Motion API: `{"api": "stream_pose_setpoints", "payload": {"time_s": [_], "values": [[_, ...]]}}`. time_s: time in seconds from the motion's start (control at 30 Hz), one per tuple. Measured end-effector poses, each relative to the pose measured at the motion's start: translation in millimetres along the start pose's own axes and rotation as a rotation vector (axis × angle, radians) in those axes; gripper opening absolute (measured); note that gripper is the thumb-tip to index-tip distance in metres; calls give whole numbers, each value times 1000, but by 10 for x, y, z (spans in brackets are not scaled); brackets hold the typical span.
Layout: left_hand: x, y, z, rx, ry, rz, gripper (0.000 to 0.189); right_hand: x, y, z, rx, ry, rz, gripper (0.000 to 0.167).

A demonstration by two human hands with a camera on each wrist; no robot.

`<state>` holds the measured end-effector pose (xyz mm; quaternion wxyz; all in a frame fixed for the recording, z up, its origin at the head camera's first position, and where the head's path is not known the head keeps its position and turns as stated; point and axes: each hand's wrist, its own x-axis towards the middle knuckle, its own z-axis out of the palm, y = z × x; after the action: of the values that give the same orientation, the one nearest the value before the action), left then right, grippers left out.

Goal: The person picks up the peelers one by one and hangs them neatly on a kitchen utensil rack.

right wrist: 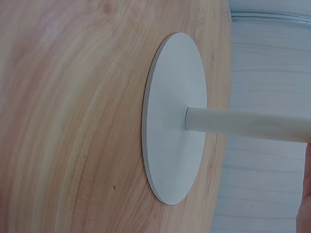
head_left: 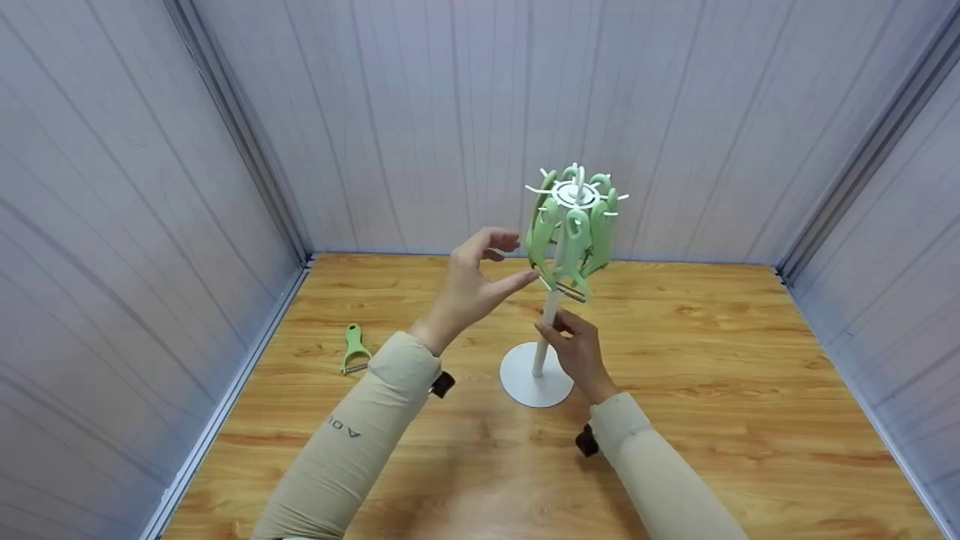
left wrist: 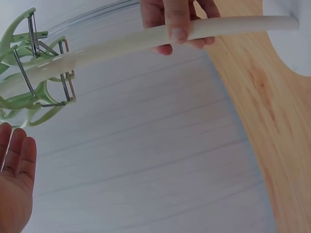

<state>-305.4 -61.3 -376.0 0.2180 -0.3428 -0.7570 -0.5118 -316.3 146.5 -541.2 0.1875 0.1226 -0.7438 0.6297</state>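
Note:
A white rack stand (head_left: pixel 537 379) with a round base stands upright on the table. Several green peelers (head_left: pixel 576 236) hang from the hooks around its top, blades downward. My right hand (head_left: pixel 579 352) grips the pole below them, thumb and fingers round it, as the left wrist view also shows. Beside the hanging peelers, on their left, is my left hand (head_left: pixel 480 277), its thumb and fingers spread apart with nothing held between them. Its thumb tip comes right up to the lower end of a peeler. In the right wrist view the base (right wrist: pixel 170 160) lies flat on the wood.
One more green peeler (head_left: pixel 355 349) lies on the wooden table (head_left: pixel 712 360), left of my left forearm. Pale panelled walls (head_left: pixel 375 112) enclose the table at the back and on both sides.

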Motion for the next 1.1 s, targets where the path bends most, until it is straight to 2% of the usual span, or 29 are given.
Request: {"api": "stream_pose_setpoints", "payload": {"time_s": [0.23,0.53,0.83,1.1], "values": [[-112,-145,-158,34,29,-12,45,-2,-25,-5,-49,-11,54,21],[-293,-368,-399,91,75,-86,42,2,-20,-14,-39,-11,68,22],[-503,-502,-617,109,87,-155,40,-9,-9,1,-27,-8,75,23],[-628,-562,-869,163,106,-215,42,-32,-46,0,-32,-8,74,23]]}}
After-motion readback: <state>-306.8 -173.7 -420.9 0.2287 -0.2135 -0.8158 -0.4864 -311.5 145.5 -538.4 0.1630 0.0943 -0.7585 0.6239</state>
